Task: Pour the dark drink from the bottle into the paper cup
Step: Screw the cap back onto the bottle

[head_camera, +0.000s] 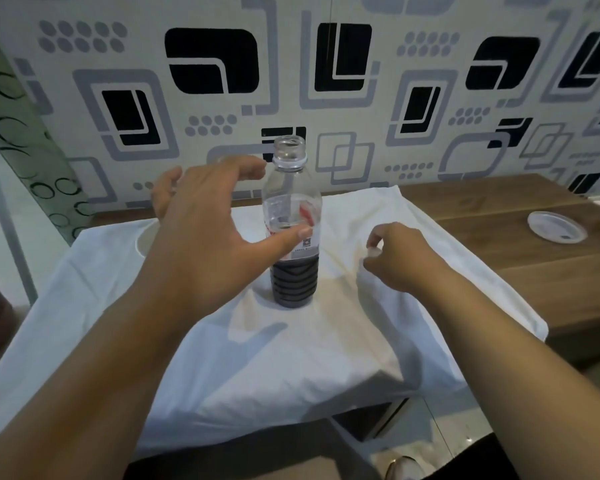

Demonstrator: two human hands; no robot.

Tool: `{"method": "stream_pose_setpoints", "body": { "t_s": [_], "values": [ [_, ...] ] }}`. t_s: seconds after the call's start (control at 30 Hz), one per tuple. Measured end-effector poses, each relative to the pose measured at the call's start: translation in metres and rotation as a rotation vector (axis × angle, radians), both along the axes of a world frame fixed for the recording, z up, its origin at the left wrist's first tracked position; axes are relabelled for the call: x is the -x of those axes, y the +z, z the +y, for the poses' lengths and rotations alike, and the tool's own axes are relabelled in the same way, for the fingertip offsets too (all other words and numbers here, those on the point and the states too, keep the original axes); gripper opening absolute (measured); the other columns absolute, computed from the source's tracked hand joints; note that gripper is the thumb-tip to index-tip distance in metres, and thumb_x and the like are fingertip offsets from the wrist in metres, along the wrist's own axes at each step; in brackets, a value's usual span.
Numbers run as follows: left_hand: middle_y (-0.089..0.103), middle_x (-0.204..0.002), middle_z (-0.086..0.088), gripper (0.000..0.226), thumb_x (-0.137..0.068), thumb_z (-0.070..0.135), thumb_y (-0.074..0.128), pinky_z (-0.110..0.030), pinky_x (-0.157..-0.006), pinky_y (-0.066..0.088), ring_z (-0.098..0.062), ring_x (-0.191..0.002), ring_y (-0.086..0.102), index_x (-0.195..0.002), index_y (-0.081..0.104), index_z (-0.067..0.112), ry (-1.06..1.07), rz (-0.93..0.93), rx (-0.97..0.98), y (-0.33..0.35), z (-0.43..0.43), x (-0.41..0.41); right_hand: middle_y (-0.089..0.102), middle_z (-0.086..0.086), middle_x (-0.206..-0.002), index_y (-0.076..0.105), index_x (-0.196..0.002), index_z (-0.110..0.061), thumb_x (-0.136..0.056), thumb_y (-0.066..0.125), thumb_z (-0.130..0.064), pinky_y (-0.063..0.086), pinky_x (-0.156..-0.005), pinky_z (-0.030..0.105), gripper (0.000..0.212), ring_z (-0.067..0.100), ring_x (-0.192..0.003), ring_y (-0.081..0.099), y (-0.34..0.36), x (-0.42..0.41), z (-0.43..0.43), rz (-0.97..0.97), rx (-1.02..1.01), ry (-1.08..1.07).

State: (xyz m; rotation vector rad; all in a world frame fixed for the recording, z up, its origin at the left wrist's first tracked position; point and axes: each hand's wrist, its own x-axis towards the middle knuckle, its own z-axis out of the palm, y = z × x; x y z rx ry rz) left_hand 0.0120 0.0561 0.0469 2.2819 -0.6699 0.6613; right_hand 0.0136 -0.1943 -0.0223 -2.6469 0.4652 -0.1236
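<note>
A clear plastic bottle point(293, 216) stands upright and uncapped in the middle of a white cloth point(291, 358), with dark drink filling only its ribbed bottom part. My left hand point(208, 230) is spread open just left of the bottle, the thumb tip lying across the front of the label and the fingers apart near the neck. My right hand point(395, 258) hovers low to the right of the bottle, fingers curled together; something small and pale shows at the fingertips, too unclear to name. A white curved rim, likely the paper cup point(142, 244), peeks out behind my left forearm.
The cloth covers a low wooden table point(499, 244) against a patterned wall. A white plastic lid or plate point(556, 232) lies on the bare wood at the far right. A curtain hangs at the left, and the floor shows below the table's front edge.
</note>
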Motion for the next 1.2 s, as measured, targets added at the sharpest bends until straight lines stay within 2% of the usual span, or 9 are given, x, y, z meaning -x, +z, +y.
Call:
{"method": "stream_pose_setpoints", "body": {
  "t_s": [0.1, 0.2, 0.27, 0.4, 0.57, 0.7, 0.77, 1.03, 1.2],
  "values": [
    [0.046, -0.109, 0.023, 0.066, -0.068, 0.068, 0.065, -0.062, -0.097, 0.027, 0.038, -0.096, 0.002, -0.122, 0.048, 0.034, -0.001, -0.013, 0.008, -0.004, -0.006, -0.005, 0.066, 0.007, -0.104, 0.066, -0.114, -0.011, -0.094, 0.068, -0.016, 0.050, -0.067, 0.027, 0.020, 0.016, -0.079, 0.059, 0.015, -0.002, 0.008, -0.193, -0.081, 0.041],
    [0.044, -0.105, 0.025, 0.062, -0.070, 0.067, 0.061, -0.061, -0.097, 0.026, 0.039, -0.095, 0.001, -0.120, 0.051, 0.033, 0.018, -0.036, 0.039, -0.006, -0.010, -0.010, 0.059, -0.005, -0.105, 0.066, -0.124, -0.018, -0.098, 0.067, -0.021, 0.048, -0.074, 0.021, 0.026, 0.007, -0.077, 0.057, 0.029, -0.003, 0.019, -0.379, -0.158, 0.075],
    [0.043, -0.105, 0.025, 0.059, -0.070, 0.067, 0.060, -0.060, -0.098, 0.025, 0.039, -0.094, 0.000, -0.119, 0.052, 0.033, 0.029, -0.048, 0.045, -0.006, -0.011, -0.013, 0.061, -0.007, -0.107, 0.067, -0.127, -0.018, -0.099, 0.066, -0.022, 0.045, -0.072, 0.012, 0.028, 0.000, -0.078, 0.058, 0.038, -0.004, 0.027, -0.504, -0.193, 0.104],
    [0.042, -0.103, 0.026, 0.056, -0.071, 0.066, 0.059, -0.052, -0.095, 0.025, 0.038, -0.092, 0.001, -0.116, 0.056, 0.033, 0.025, -0.069, 0.035, -0.008, -0.013, -0.016, 0.067, -0.007, -0.096, 0.069, -0.118, -0.018, -0.098, 0.069, -0.017, 0.048, -0.069, 0.004, 0.021, -0.004, -0.081, 0.060, 0.060, -0.004, 0.044, -0.713, -0.398, 0.129],
    [0.044, -0.103, 0.026, 0.056, -0.071, 0.064, 0.062, -0.055, -0.095, 0.027, 0.034, -0.089, 0.007, -0.118, 0.055, 0.035, 0.040, -0.043, 0.047, -0.009, -0.013, -0.016, 0.064, -0.016, -0.085, 0.068, -0.107, -0.016, -0.094, 0.074, -0.020, 0.051, -0.066, 0.004, 0.015, -0.008, -0.073, 0.062, 0.083, 0.003, 0.063, -0.928, -0.655, 0.096],
    [0.045, -0.107, 0.023, 0.059, -0.069, 0.067, 0.058, -0.058, -0.097, 0.026, 0.020, -0.090, 0.014, -0.119, 0.055, 0.035, 0.057, -0.024, 0.049, -0.008, -0.014, -0.014, 0.069, -0.008, -0.094, 0.068, -0.111, -0.013, -0.095, 0.074, -0.022, 0.057, -0.072, 0.012, 0.020, 0.003, -0.084, 0.065, 0.092, 0.005, 0.075, -0.963, -0.728, 0.123],
    [0.045, -0.107, 0.022, 0.060, -0.069, 0.066, 0.059, -0.058, -0.098, 0.025, 0.016, -0.091, 0.015, -0.120, 0.055, 0.034, 0.062, -0.019, 0.045, -0.007, -0.015, -0.013, 0.069, -0.007, -0.097, 0.068, -0.114, -0.012, -0.096, 0.071, -0.021, 0.057, -0.073, 0.010, 0.020, 0.004, -0.086, 0.066, 0.093, 0.006, 0.081, -0.968, -0.728, 0.145],
    [0.046, -0.108, 0.024, 0.061, -0.068, 0.068, 0.056, -0.057, -0.099, 0.025, 0.016, -0.092, 0.016, -0.121, 0.053, 0.036, 0.052, -0.012, 0.041, -0.007, -0.014, -0.013, 0.075, 0.006, -0.117, 0.072, -0.119, -0.012, -0.099, 0.067, -0.019, 0.058, -0.080, 0.015, 0.021, 0.016, -0.105, 0.070, 0.084, 0.005, 0.096, -0.900, -0.647, 0.253],
    [0.046, -0.107, 0.025, 0.061, -0.069, 0.068, 0.055, -0.054, -0.098, 0.025, 0.021, -0.089, 0.020, -0.121, 0.053, 0.037, 0.039, -0.021, 0.052, -0.008, -0.012, -0.014, 0.074, 0.003, -0.113, 0.073, -0.115, -0.012, -0.097, 0.070, -0.019, 0.059, -0.085, 0.024, 0.019, 0.015, -0.102, 0.069, 0.077, 0.004, 0.099, -0.830, -0.567, 0.274]
  ]
}}
